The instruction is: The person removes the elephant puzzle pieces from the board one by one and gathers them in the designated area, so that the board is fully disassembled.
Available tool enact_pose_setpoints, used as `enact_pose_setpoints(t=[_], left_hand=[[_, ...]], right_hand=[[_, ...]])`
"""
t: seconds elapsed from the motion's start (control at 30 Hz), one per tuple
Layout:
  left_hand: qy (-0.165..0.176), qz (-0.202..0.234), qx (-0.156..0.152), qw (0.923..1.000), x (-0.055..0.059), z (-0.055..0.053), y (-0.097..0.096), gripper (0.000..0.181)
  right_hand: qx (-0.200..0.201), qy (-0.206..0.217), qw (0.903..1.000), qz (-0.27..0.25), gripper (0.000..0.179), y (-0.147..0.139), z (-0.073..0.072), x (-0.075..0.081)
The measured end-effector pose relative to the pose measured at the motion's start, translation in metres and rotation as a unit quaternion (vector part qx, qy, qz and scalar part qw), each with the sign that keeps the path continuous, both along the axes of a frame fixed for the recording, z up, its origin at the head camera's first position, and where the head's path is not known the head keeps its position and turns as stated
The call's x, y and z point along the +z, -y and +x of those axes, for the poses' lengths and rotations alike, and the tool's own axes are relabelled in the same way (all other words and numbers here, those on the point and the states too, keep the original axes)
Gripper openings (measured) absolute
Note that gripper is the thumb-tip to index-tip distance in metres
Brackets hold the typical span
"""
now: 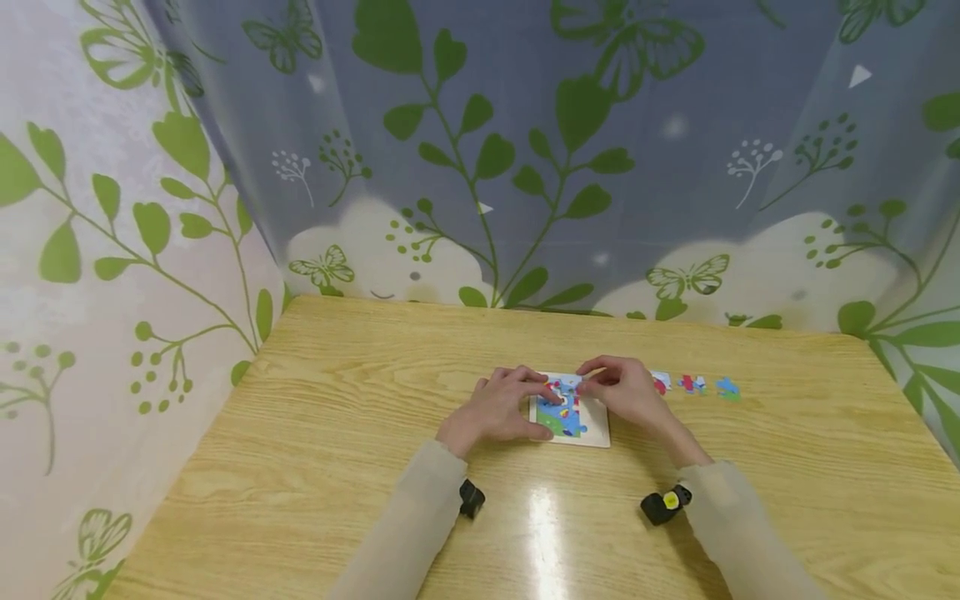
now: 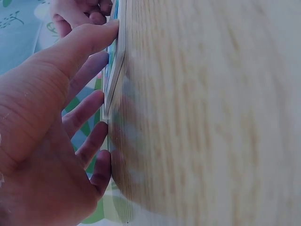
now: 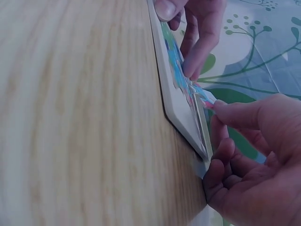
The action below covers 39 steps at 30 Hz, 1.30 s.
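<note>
Pale, squarish puzzle tray point(image 1: 596, 423), face up

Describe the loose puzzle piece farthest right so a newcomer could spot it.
On the wooden table, look right of the right hand, where loose puzzle pieces lie in a row. The rightmost piece is mostly blue with green along its bottom, while its neighbours show red.

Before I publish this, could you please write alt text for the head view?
A person's left hand touches a partly filled puzzle board on a wooden table while the right hand pinches a piece over it. Loose pieces lie to the right, with a leaf-patterned curtain behind.
</note>
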<state>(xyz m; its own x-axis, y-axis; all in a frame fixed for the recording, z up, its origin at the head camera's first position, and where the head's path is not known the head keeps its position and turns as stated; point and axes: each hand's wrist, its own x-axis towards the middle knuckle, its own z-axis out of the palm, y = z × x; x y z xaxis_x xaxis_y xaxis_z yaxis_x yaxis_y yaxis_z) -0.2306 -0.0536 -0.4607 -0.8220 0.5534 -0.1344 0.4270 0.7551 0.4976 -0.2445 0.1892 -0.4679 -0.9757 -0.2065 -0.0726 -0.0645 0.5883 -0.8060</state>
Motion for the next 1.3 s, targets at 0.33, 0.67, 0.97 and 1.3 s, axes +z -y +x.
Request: enact_pose_setpoints(t=[0.33, 0.67, 0.97, 1.3], left_hand=[[0.005, 0.006, 0.002, 1.0, 0.001, 0.0, -0.001, 0.048], [0.001, 0.0, 0.001, 1.0, -0.001, 0.0, -0.002, 0.047], [-0.001, 0.008, -0.002, 1.0, 0.0, 0.0, 0.0, 0.047], [0.004, 0.015, -0.004, 0.9999, 0.003, 0.003, 0.0, 0.046]], right_hand=[[0.005, 0.001, 0.9999, -0.016, 0.024, -0.013, 0.006, 0.006], [0.007, -0.009, 0.9999, 0.002, 0.021, -0.03, 0.016, 0.006], [0.002, 0.01, 0.9999, 0.002, 0.022, -0.043, 0.023, 0.011], [0.002, 0.01, 0.9999, -0.004, 0.022, -0.056, 0.029, 0.013]])
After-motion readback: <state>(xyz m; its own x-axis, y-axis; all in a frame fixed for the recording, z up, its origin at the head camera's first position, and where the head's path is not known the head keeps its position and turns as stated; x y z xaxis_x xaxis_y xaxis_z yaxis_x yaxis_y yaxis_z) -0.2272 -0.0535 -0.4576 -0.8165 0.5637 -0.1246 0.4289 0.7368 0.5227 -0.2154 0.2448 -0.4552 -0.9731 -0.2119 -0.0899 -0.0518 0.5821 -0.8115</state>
